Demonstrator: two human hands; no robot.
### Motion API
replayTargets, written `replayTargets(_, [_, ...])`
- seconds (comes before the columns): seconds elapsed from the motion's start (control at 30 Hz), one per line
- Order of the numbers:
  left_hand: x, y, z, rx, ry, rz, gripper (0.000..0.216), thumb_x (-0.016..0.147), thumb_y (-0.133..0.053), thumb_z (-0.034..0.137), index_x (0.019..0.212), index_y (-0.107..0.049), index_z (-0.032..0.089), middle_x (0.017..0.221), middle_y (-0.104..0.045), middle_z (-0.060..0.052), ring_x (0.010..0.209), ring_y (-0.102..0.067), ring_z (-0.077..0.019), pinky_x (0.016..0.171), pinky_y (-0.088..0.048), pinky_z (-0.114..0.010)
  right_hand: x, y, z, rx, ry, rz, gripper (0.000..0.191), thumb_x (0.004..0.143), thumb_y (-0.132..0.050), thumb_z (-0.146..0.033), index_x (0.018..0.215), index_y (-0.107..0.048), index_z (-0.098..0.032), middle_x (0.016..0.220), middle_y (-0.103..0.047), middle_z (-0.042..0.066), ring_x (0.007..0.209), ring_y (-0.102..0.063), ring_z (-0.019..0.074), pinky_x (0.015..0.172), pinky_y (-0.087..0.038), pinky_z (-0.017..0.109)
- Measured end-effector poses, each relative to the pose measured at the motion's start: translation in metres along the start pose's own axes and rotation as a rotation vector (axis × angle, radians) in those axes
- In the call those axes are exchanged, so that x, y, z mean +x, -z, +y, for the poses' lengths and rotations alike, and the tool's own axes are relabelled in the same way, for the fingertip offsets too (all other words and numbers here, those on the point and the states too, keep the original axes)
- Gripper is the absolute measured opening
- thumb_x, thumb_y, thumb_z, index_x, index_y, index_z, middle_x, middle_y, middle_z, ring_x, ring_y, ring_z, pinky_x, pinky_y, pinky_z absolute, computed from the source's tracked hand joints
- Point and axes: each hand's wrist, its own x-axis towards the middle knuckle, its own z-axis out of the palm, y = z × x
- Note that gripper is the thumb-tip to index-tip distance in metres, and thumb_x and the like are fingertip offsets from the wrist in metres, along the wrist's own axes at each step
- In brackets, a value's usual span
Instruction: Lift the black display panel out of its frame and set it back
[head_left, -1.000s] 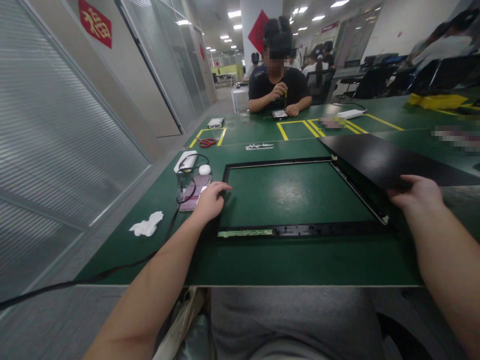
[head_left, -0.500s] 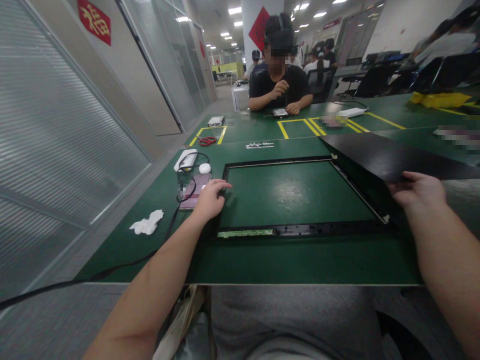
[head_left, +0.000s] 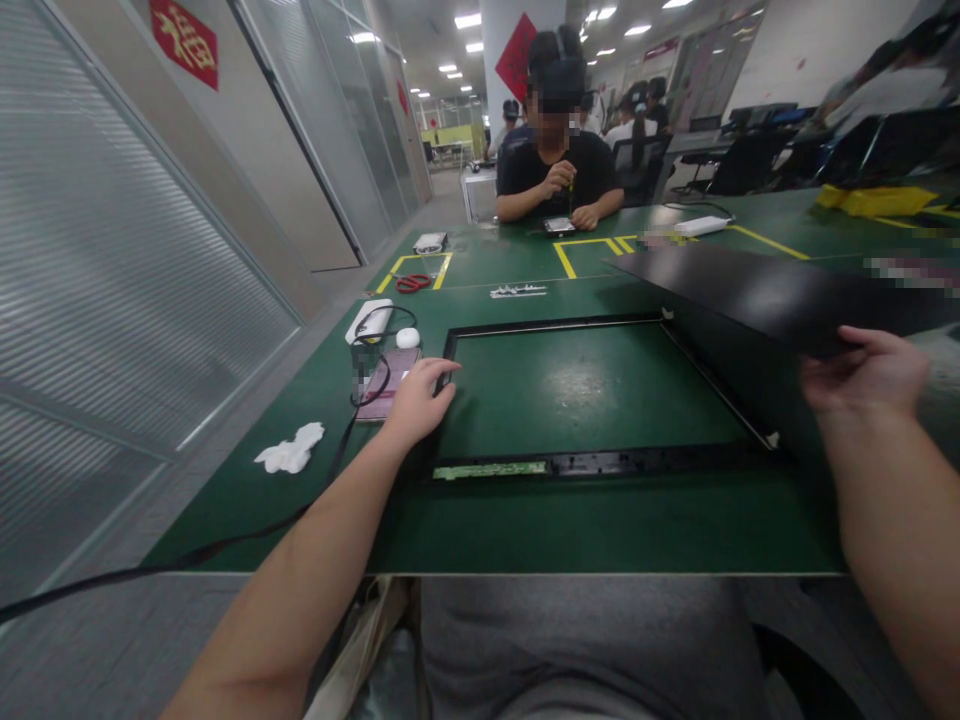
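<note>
On the green surface [head_left: 525, 530] in front of the person lies a big black frame [head_left: 600, 462], flat, with the green showing through its middle. The left hand [head_left: 420, 400] rests on the left side of the frame. Its fingers lie flat and loose on the bar, not wrapped round it.

Above the right side of the frame, a wide black panel [head_left: 757, 290] is up in the air, tilted, and it does not seem to touch the frame. The right hand [head_left: 862, 375] holds the panel by its near edge. The thumb is on top and the fingers are closed on the edge from below.

The panel looks thin, flat and stiff. It is so wide that one hand at one edge may let it sag or tip. It looks smooth, so it may slip, and it could crack if it bent. A safer hold would likely be two hands on two far-apart edges, not on the flat face.

The frame looks light and thin, so it may twist. A thin green strip [head_left: 491, 469] lies along its near bar.

Left of the frame lie a phone [head_left: 390, 385], a black cable [head_left: 345, 440] and a crumpled white tissue [head_left: 289, 452]. Past the frame, another person [head_left: 559, 165] sits at the far side of the surface.
</note>
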Motion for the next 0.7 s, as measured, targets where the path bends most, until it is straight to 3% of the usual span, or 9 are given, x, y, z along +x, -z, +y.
replayTargets(0.13, [0.003, -0.006, -0.003, -0.303, 0.16, 0.061, 0.055, 0.081, -0.062, 0.028, 0.133, -0.053, 0.014, 0.125, -0.062, -0.016, 0.115, -0.061, -0.0262, 0.106, -0.045, -0.047, -0.009, -0.003, -0.006, 0.102, 0.04, -0.228, 0.013, 0.061, -0.052, -0.012, 0.053, -0.043, -0.019, 0.071, -0.052, -0.002, 0.077, -0.053, 0.008, 0.058, -0.046, 0.018])
replayTargets(0.27, [0.005, -0.009, -0.002, -0.67, 0.345, 0.145, 0.069, 0.082, -0.064, 0.032, 0.144, -0.036, 0.019, 0.132, -0.06, -0.016, 0.12, -0.061, -0.0232, 0.108, -0.045, -0.044, -0.006, -0.001, -0.007, 0.112, -0.03, -0.308, 0.012, 0.062, -0.051, -0.014, 0.055, -0.045, -0.02, 0.072, -0.055, -0.001, 0.075, -0.054, 0.0096, 0.056, -0.046, 0.02])
replayTargets(0.43, [0.006, 0.001, 0.01, -1.026, 0.487, 0.13, 0.058, 0.085, -0.064, 0.045, 0.133, -0.046, 0.017, 0.128, -0.064, -0.018, 0.123, -0.061, -0.0243, 0.107, -0.047, -0.038, -0.017, -0.007, -0.007, 0.013, -0.116, -0.347, 0.002, 0.062, -0.05, -0.02, 0.062, -0.05, -0.022, 0.073, -0.058, 0.002, 0.074, -0.055, 0.016, 0.055, -0.046, 0.03])
replayTargets(0.6, [0.006, 0.013, 0.02, -1.188, 0.565, 0.04, 0.054, 0.088, -0.056, 0.056, 0.12, -0.058, 0.013, 0.113, -0.07, -0.018, 0.113, -0.067, -0.0269, 0.095, -0.055, -0.039, -0.048, -0.026, -0.013, -0.151, -0.162, -0.492, 0.024, 0.063, -0.043, -0.024, 0.081, -0.059, -0.022, 0.087, -0.059, 0.006, 0.075, -0.056, 0.0217, 0.057, -0.044, 0.039])
replayTargets(0.7, [0.006, 0.014, 0.022, -1.19, 0.597, 0.033, 0.046, 0.084, -0.063, 0.048, 0.113, -0.065, 0.013, 0.108, -0.073, -0.015, 0.109, -0.068, -0.0288, 0.091, -0.055, -0.042, -0.057, -0.033, -0.015, -0.208, -0.238, -0.512, 0.033, 0.06, -0.042, -0.018, 0.088, -0.06, -0.022, 0.085, -0.06, 0.005, 0.073, -0.057, 0.0205, 0.057, -0.044, 0.038])
